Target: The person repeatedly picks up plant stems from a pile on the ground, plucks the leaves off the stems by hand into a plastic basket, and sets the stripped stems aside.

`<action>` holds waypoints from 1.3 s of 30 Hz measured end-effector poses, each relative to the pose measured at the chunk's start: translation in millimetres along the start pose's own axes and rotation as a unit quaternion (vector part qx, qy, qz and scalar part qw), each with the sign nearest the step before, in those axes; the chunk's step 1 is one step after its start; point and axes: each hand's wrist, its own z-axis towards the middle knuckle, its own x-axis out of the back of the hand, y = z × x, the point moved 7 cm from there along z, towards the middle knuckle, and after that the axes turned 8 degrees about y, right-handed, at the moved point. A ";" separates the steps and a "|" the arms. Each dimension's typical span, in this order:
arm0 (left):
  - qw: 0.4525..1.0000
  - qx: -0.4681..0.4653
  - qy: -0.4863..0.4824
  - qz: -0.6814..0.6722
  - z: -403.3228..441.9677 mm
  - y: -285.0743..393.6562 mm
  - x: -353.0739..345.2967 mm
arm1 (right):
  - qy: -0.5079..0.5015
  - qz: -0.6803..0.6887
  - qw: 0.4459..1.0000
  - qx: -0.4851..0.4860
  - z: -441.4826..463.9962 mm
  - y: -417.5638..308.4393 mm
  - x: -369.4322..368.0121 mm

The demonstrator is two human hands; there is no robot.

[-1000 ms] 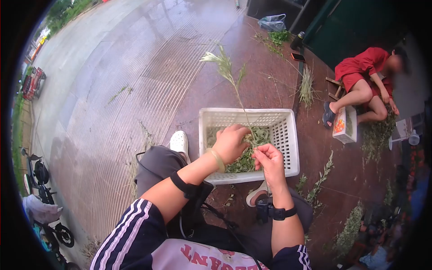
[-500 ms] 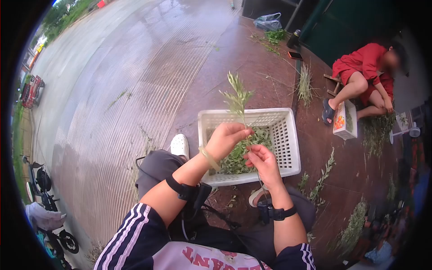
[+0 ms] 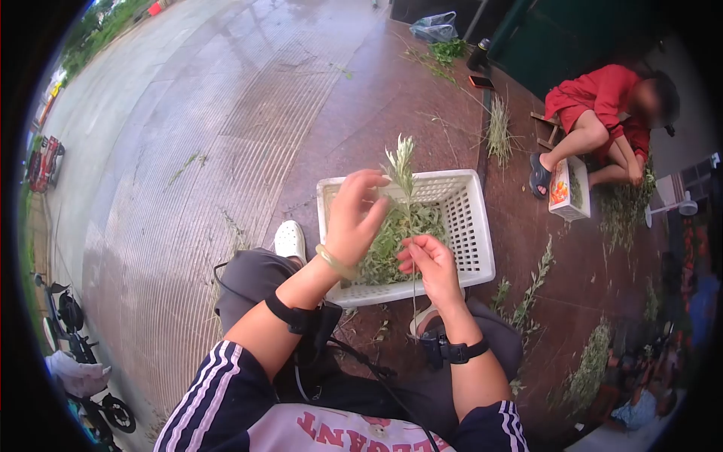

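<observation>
Leafy stem (image 3: pixel 406 179): one, pinched in the right hand (image 3: pixel 434 265); left hand (image 3: pixel 358 211) loosely spread beside it; one basket (image 3: pixel 482 233) below.

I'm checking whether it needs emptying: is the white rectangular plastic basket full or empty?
Partly filled: loose green leaves lie inside the white rectangular plastic basket, its perforated right wall showing bare above them.
</observation>
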 end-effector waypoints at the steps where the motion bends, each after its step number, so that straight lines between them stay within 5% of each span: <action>1: 1.000 -0.004 0.012 0.004 -2.1 11.3 -3.3 | -0.001 0.001 1.000 0.003 0.0 -0.3 -0.1; 5: 0.989 -0.076 -0.076 0.099 -8.9 8.2 -16.0 | -0.005 0.003 1.000 0.016 1.0 -1.9 -0.3; 8: 0.982 0.081 -0.148 0.082 -17.2 -13.2 -24.2 | 0.026 0.023 0.999 0.022 -0.2 -7.8 2.6; 11: 0.976 0.046 -0.187 0.106 -19.8 -18.1 -28.7 | 0.049 0.038 0.998 0.020 -0.1 -7.2 10.0; 20: 0.966 -0.097 -0.200 0.132 -25.4 0.3 -38.0 | 0.006 -0.020 1.000 0.000 -2.3 1.4 -0.7; 26: 0.965 -0.099 -0.207 0.131 -26.4 9.0 -39.7 | 0.066 0.042 0.997 0.012 3.1 -13.2 13.8; 29: 0.939 -0.051 -0.233 0.247 -30.3 -16.3 -37.8 | 0.075 0.056 0.996 0.017 3.7 -16.1 15.8; 32: 0.934 -0.146 -0.124 0.303 -22.0 -5.3 -26.6 | 0.066 0.057 0.996 0.008 3.8 -14.3 14.2; 39: 0.991 -0.054 -0.036 0.114 -2.4 11.6 -9.2 | 0.001 0.055 0.998 -0.017 1.1 -8.2 3.2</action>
